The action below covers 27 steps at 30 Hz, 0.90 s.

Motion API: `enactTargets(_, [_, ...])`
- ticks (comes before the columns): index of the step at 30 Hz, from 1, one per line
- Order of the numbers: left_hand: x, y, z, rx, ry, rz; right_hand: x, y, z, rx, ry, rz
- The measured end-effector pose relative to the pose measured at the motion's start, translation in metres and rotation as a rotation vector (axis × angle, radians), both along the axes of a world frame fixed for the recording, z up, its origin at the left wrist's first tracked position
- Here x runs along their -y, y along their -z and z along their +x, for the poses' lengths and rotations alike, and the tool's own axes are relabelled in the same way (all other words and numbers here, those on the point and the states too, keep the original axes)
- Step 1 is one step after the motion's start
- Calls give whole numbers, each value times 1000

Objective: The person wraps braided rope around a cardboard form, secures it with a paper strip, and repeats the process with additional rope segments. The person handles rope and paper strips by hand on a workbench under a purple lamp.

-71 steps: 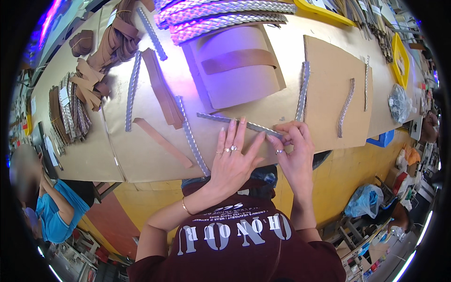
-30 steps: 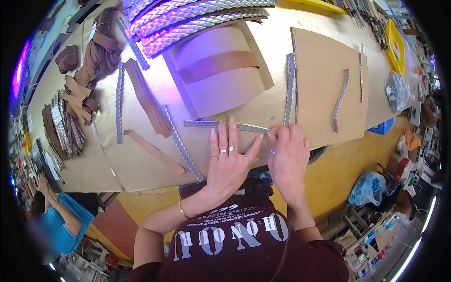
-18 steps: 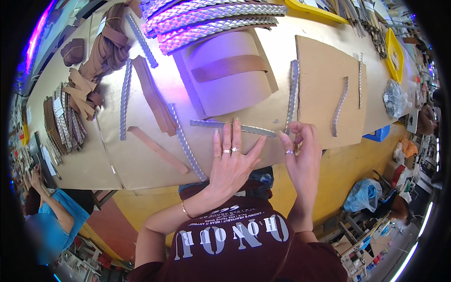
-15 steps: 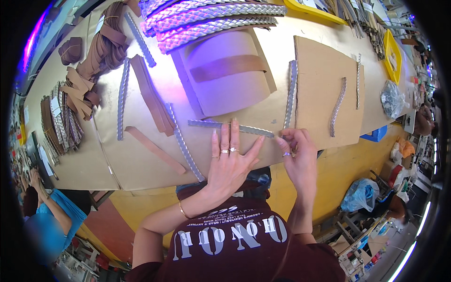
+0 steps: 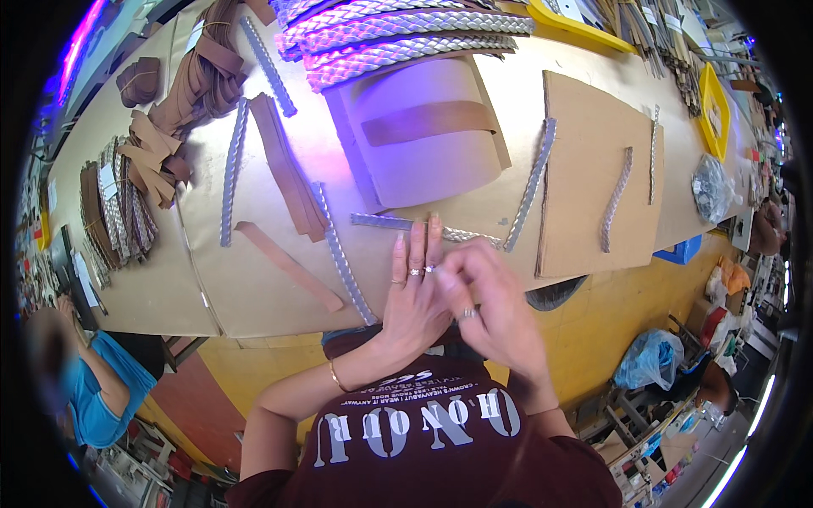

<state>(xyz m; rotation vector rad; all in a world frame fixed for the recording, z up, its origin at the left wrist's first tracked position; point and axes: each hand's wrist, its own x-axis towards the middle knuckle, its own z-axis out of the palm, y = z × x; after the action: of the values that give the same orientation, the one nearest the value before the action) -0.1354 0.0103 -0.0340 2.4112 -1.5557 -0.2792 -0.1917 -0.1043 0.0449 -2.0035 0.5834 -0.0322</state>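
Note:
My left hand [image 5: 417,296] lies flat with its fingers stretched out over a grey braided strip [image 5: 378,221] near the table's front edge. The strip's left end shows beyond the fingers, and its right part runs behind my right hand [image 5: 500,317]. My right hand hovers at the thumb side of the left, fingers bent in and slightly blurred; what they hold, if anything, is hidden. Another braided strip [image 5: 532,182] slants just beyond the right hand. To the left lie a third braided strip [image 5: 339,254] and a flat brown strip [image 5: 288,267].
A board [image 5: 593,186] with thin braided strips lies at the right. Behind my hands sits a curved beige block [image 5: 432,169], with thick silver braids [image 5: 415,46] beyond. Bundles of brown strips [image 5: 207,76] fill the far left. Yellow trays [image 5: 714,114] stand at the right. Another person's arm [image 5: 102,364] shows at lower left.
My right hand has left the strip's right end and moved left, up against my left hand. My left hand stays on the strip. The slanting strip at the right leans more.

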Motion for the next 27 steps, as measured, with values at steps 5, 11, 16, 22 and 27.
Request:
enactTargets(5, [-5, -2, 6, -207, -14, -67, 15, 3, 1, 117, 188, 501])
enactTargets(11, [-19, -12, 22, -255, -77, -116, 29, 21, -9, 39, 298, 504])
enactTargets(16, [-22, -14, 30, -266, -57, -93, 19, 25, -5, 102, 314, 450])
enactTargets(22, [-15, -15, 17, -227, -25, 11, 11, 32, 6, -6, 317, 80])
enactTargets(27, [-11, -16, 5, -244, -121, -36, 14, 28, 7, 24, 391, 0])
